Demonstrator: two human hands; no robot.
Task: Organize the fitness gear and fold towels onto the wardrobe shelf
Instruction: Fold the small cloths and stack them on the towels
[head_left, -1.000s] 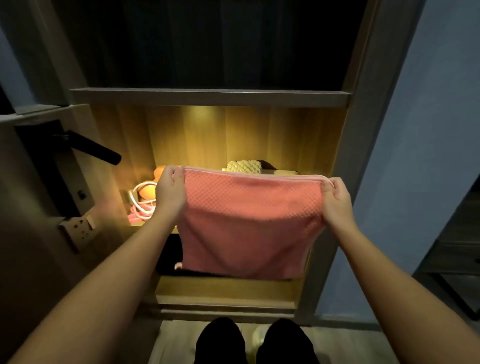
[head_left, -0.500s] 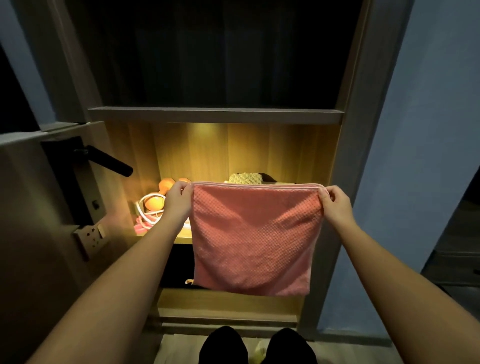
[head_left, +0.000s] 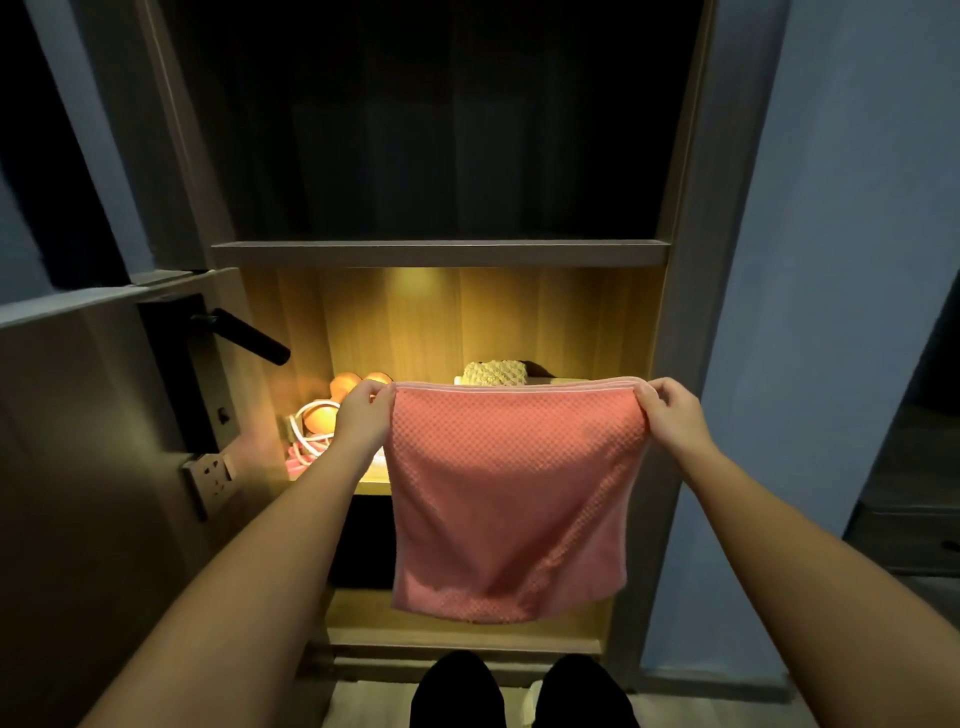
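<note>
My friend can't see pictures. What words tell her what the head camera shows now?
A person's left hand and right hand pinch the top corners of a folded pink waffle-weave towel, hanging before a lit wooden wardrobe shelf. Behind it sit orange rounded objects, a coiled white cord and a cream knitted bundle.

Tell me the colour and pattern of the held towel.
Pink towel, small waffle-like checks, seen in head view.

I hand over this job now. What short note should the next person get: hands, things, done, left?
Left hand pinches the pink towel at its top left corner; right hand at its top right.
Towel hangs, layered at its top edge, before the lit shelf.
Done: orange gear with white cord lies at the shelf's left, a cream bundle at the back.
Left: finish folding, lay the towel on the shelf.
</note>
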